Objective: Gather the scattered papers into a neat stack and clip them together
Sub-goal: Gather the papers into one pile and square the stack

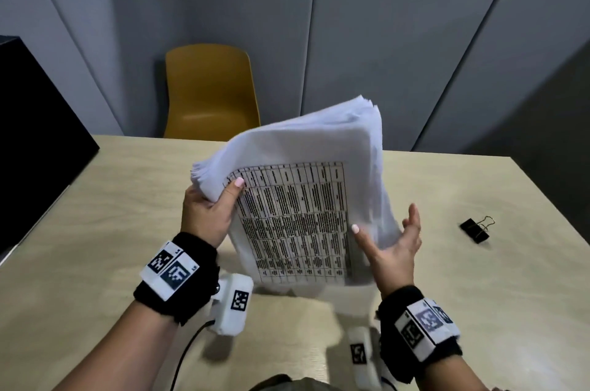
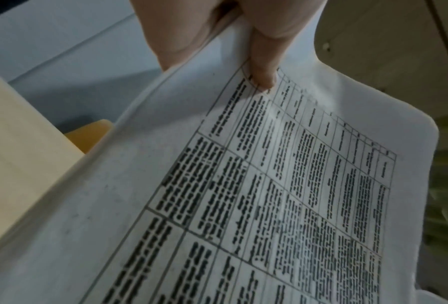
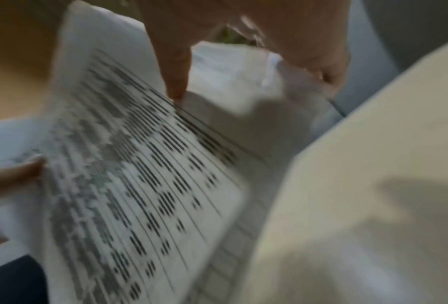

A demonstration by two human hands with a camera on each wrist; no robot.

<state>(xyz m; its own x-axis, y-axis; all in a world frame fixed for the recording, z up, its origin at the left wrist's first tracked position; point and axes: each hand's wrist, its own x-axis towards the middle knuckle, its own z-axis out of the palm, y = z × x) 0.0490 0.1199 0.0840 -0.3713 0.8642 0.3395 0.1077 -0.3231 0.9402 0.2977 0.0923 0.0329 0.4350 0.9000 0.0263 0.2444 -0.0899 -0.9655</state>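
The stack of papers point(image 1: 300, 199) is a thick sheaf of white sheets held upright above the table point(image 1: 111, 199), tilted back away from the person, its lower edge close over the tabletop though whether it touches cannot be told. The front sheet carries a printed table of dense black text in ruled columns. The sheet edges at the upper left and top corners are fanned and uneven, so the sheaf is not yet squared.

The left hand point(image 1: 207, 215) grips the stack's left edge, thumb point(image 1: 234, 188) pressed on the printed face and fingers curled behind. The right hand point(image 1: 391, 245) cradles the right edge with palm turned up, fingers spread and fairly straight, thumb tip lying on the front sheet.

A black binder clip point(image 1: 476, 228) lies on the table well to the right of the right hand, untouched; only the head view shows it, together with the mustard chair point(image 1: 209, 93) beyond the table's far edge.

The left wrist view alone shows the thumb point(image 2: 263, 70) pinching the corner of the printed grid, with the text blocks sharp. The right wrist view is blurred; it shows the right thumb point(image 3: 174, 67) pointing down onto the sheet and the left thumb tip point(image 3: 23, 170) at the opposite edge
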